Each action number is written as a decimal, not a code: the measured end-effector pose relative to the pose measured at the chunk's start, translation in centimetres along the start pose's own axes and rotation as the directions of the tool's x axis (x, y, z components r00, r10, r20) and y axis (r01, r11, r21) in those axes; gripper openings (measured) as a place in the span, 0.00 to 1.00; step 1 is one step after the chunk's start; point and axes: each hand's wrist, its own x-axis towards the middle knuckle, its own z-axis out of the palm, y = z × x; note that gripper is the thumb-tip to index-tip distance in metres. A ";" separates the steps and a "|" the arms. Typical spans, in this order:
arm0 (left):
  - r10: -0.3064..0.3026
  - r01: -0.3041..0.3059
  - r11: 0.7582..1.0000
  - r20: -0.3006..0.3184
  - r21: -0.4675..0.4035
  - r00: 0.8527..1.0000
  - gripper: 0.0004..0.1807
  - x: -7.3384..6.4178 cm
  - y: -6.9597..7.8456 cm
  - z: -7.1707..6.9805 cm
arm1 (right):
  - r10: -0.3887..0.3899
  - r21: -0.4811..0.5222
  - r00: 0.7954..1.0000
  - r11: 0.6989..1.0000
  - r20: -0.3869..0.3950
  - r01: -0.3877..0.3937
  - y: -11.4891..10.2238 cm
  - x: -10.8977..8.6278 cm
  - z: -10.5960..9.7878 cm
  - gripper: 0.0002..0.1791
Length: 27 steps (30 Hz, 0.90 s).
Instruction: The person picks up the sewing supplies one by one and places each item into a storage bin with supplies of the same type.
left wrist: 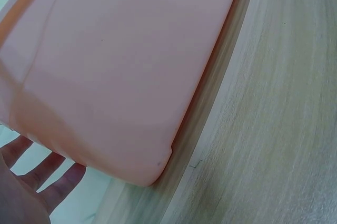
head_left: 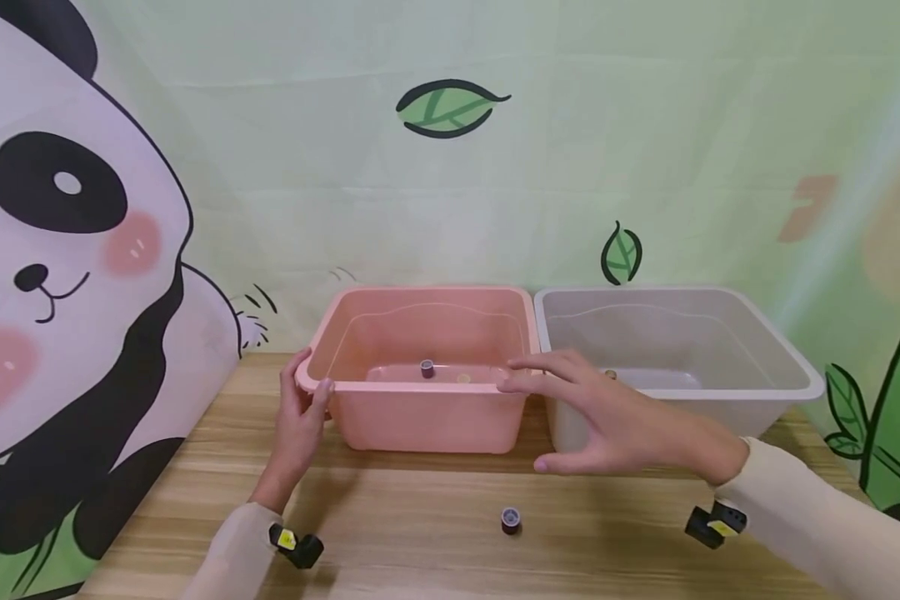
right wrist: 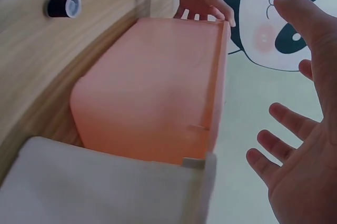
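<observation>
My left hand (head_left: 300,417) grips the front left corner of a pink plastic bin (head_left: 427,417), thumb at the front rim and fingers around the side. In the left wrist view its fingers (left wrist: 66,182) lie against the bin's wall below the rim. My right hand (head_left: 607,412) hovers over the bin's front right corner, fingers spread and holding nothing. Inside the pink bin sit a dark thread spool (head_left: 427,368) and a small pale yellow round thing (head_left: 463,379). Another dark thread spool (head_left: 510,521) stands on the table in front, seen with white ends in the right wrist view.
A light grey bin (head_left: 780,367) stands close against the pink one's right side. A small yellow-brown thing (head_left: 611,375) inside it is partly hidden by my right hand. Both bins stand on a wooden table (head_left: 397,533), before a panda-printed cloth (head_left: 330,183).
</observation>
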 end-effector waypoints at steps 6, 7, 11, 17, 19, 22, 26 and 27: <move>0.003 -0.003 1.000 0.003 -0.006 1.000 0.33 0.1 0.1 0.0 | -0.015 -0.015 1.000 1.000 -0.015 0.015 -0.1 -1.6 0.4 0.44; 0.006 -0.006 1.000 0.003 -0.009 1.000 0.33 0.1 0.1 0.0 | -0.016 -0.014 1.000 1.000 -0.017 0.016 -0.1 -1.8 0.5 0.43; 0.010 -0.010 1.000 0.004 -0.011 1.000 0.34 0.0 0.0 0.0 | -0.020 -0.009 0.999 1.000 -0.028 0.020 -0.1 -2.4 0.8 0.42; -0.001 0.001 1.000 0.009 -0.003 1.000 0.35 0.0 0.0 0.0 | -0.026 -0.012 0.999 1.000 -0.044 0.026 -0.2 -3.4 1.4 0.42; -0.006 0.006 1.000 0.010 -0.001 1.000 0.35 -0.1 0.1 0.0 | -0.029 -0.021 0.998 0.999 -0.047 0.028 -0.1 -3.7 1.7 0.42; -0.008 0.008 1.000 0.008 0.008 1.000 0.35 0.0 0.1 0.0 | -0.028 -0.031 0.998 0.999 -0.048 0.027 0.0 -4.1 2.2 0.42; -0.010 0.010 1.000 0.008 0.016 1.000 0.35 0.0 0.1 0.0 | -0.034 -0.039 0.998 0.999 -0.053 0.032 0.0 -4.5 2.7 0.42; -0.010 0.010 1.000 0.007 0.017 1.000 0.35 0.0 0.1 0.0 | -0.032 -0.037 0.998 0.999 -0.051 0.030 0.0 -4.5 2.8 0.42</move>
